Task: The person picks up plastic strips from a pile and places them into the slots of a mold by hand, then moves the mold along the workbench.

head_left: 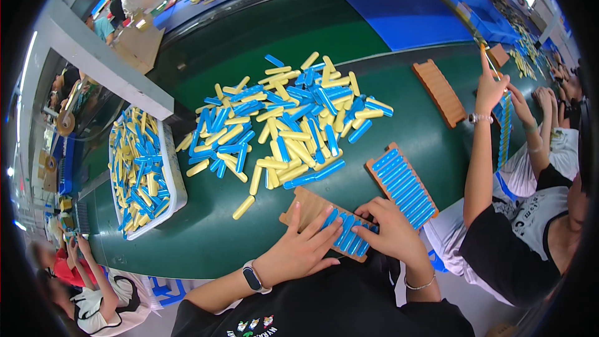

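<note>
A brown ridged tray (306, 207) lies tilted in front of me, its right part filled with blue rounded sticks (345, 237) side by side and its left part bare. My left hand (298, 248) rests over the tray with fingers stretched out, the fingertips touching the nearest blue sticks. At the tray's right end, my right hand (393, 228) has its fingers bent and its thumb set against a blue stick in the row. Just beyond that hand, a second brown tray (430, 215) is filled with a row of blue sticks.
A large loose pile of yellow and blue sticks (287, 118) spreads over the green table (218, 237). To its left stands a white bin (178, 181) full of the same sticks. A brown tray (438, 93) lies farther right, near a co-worker's hands (491, 90). A grey post (106, 56) rises at left.
</note>
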`<control>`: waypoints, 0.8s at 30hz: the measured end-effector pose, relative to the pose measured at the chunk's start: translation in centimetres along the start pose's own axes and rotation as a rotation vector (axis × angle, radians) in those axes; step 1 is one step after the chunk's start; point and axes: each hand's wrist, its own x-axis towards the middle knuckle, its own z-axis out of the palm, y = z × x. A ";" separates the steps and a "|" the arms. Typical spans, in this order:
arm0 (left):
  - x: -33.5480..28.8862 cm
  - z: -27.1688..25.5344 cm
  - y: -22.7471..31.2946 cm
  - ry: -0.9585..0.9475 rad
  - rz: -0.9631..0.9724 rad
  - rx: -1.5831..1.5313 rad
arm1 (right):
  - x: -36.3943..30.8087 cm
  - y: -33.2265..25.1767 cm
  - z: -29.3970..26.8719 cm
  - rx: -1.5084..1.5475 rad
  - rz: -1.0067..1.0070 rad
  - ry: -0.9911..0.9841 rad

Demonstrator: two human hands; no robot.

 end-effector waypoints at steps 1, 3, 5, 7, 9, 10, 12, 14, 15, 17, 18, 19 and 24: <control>0.0 -0.1 -0.1 0.007 -0.008 0.012 | 0.0 0.1 0.0 0.051 0.031 0.007; 0.0 -0.3 -0.3 -0.007 -0.039 -0.156 | 0.0 -0.2 -0.4 0.084 0.031 0.017; 0.0 -0.9 -0.8 -0.013 -0.049 -0.168 | 0.1 -0.3 -0.6 0.115 0.082 -0.005; 0.1 -1.7 -1.7 0.065 -0.070 -0.293 | 0.3 -0.2 -0.4 0.147 0.060 0.032; -0.1 -2.4 -3.3 0.113 -0.138 -0.278 | 0.5 -0.2 -0.4 0.205 0.132 0.072; -0.4 -2.4 -4.2 0.178 -0.335 -0.301 | 0.6 0.4 -0.2 0.169 0.076 0.125; -1.7 -1.6 -5.9 0.302 -0.643 -0.276 | 1.1 1.2 -1.1 0.105 0.105 0.142; -3.7 -0.8 -7.2 0.299 -0.839 -0.157 | 2.0 2.2 -2.0 0.039 0.133 0.197; -4.4 -0.4 -7.4 0.308 -0.854 -0.154 | 2.4 2.2 -2.7 0.032 0.152 0.198; -5.0 0.2 -7.7 0.159 -0.938 -0.006 | 3.3 3.6 -3.4 0.050 0.178 0.232; -4.6 0.0 -7.8 0.130 -0.931 0.005 | 3.9 4.2 -3.8 0.046 0.169 0.227; -4.0 0.0 -8.3 0.138 -0.935 0.003 | 4.5 4.7 -4.5 0.013 0.197 0.225; 1.5 0.5 -10.7 0.271 -0.805 0.046 | 6.7 5.1 -5.8 -0.128 -0.015 0.425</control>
